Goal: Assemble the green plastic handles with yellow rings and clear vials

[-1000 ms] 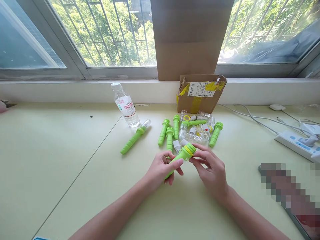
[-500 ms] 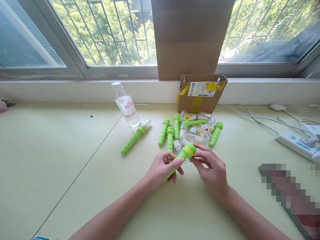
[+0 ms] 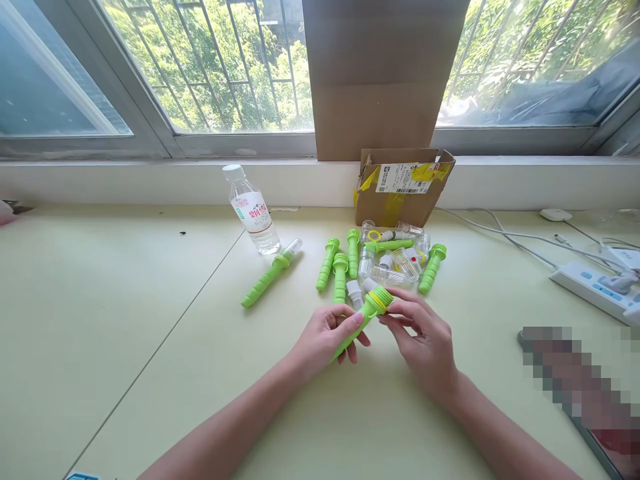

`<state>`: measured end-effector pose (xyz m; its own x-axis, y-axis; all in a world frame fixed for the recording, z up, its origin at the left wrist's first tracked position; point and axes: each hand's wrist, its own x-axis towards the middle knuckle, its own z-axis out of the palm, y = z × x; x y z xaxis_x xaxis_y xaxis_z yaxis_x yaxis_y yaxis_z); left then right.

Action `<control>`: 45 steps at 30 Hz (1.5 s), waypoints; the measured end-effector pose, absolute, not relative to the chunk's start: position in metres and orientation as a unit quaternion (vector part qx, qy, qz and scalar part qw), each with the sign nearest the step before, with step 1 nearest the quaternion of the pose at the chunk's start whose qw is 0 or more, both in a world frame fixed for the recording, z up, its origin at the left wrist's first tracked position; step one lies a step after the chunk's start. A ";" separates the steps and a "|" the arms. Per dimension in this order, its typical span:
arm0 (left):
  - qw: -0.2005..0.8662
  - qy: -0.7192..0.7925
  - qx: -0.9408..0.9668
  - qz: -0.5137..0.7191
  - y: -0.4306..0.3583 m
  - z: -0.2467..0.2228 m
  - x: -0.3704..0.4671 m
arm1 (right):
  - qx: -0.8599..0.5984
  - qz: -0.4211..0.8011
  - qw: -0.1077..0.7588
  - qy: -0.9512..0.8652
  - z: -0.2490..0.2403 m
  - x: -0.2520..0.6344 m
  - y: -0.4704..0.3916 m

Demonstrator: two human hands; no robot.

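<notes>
My left hand (image 3: 327,337) is wrapped round the lower part of a green plastic flashlight handle (image 3: 367,316), which tilts up to the right. A yellow ring (image 3: 378,301) sits around its threaded top. The fingertips of my right hand (image 3: 423,331) pinch that top from the right, at the ring. Just beyond the threads shows a white insert (image 3: 369,285); whether it touches the handle I cannot tell. Another white insert (image 3: 355,292) lies behind my hands, near a green handle (image 3: 340,277) on the table.
Further green handles (image 3: 327,265) and clear caps (image 3: 385,275) lie before a cardboard box (image 3: 395,207). To the left are a capped green flashlight (image 3: 265,283) and a water bottle (image 3: 254,217). A power strip (image 3: 595,288) with cables and a phone (image 3: 575,407) lie right.
The held handle has shifted very slightly and my left fingers have moved a little along it. My right hand stays at the ring; everything else lies as before.
</notes>
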<state>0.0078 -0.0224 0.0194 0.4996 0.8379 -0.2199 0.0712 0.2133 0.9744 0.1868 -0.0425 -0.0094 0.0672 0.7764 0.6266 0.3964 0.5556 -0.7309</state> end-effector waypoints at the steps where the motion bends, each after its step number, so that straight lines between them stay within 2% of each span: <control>1: 0.660 0.406 0.563 0.288 -0.022 0.019 0.008 | -0.444 0.162 0.580 -0.664 -0.010 0.187 -0.042; 15: 0.651 0.451 0.550 0.263 -0.026 0.020 0.009 | -0.431 0.146 0.582 -0.674 -0.009 0.187 -0.041; 37: 0.657 0.392 0.570 0.299 -0.025 0.016 0.012 | -0.432 0.156 0.572 -0.679 -0.008 0.185 -0.041; 45: 0.630 0.431 0.582 0.280 -0.026 0.014 0.010 | -0.441 0.188 0.566 -0.671 -0.007 0.185 -0.042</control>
<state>0.0101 -0.0257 0.0140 0.4723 0.8543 -0.2169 0.1490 0.1651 0.9750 0.1849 -0.0424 -0.0068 0.0297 0.8041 0.5938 0.3788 0.5407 -0.7511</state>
